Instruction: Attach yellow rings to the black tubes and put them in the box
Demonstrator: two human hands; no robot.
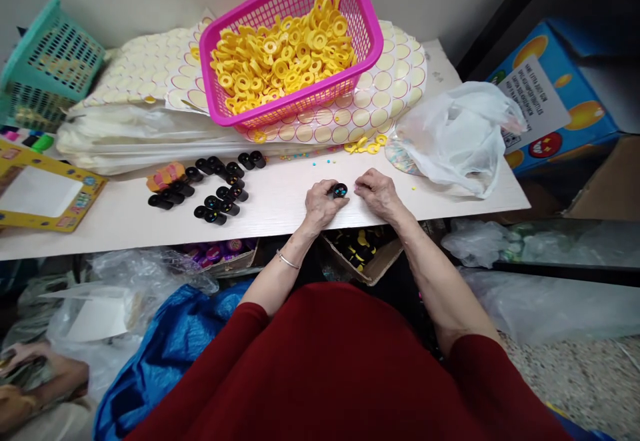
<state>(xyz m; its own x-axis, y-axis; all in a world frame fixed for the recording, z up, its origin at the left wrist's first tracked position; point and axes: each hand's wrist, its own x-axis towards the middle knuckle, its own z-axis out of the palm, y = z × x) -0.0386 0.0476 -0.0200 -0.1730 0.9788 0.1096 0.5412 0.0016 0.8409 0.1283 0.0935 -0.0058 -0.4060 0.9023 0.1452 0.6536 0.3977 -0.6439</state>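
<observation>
My left hand (321, 204) rests on the white table (280, 208) near its front edge, its fingers closed round a small black tube (339, 190) with coloured beads showing in its open top. My right hand (377, 192) lies just to the right of the tube, fingers curled in a pinch on the tabletop; what it holds, if anything, is too small to make out. Several more black tubes (215, 188) lie in a loose group to the left, next to a small orange object (165, 176).
A pink basket (355, 8) of yellow rings (280, 54) stands on stacked sticker sheets (360, 111) at the back. A teal basket (50, 61) is at far left, a yellow card (35, 191) below it, a white plastic bag (457, 134) at right. Below the table sits an open box (363, 251).
</observation>
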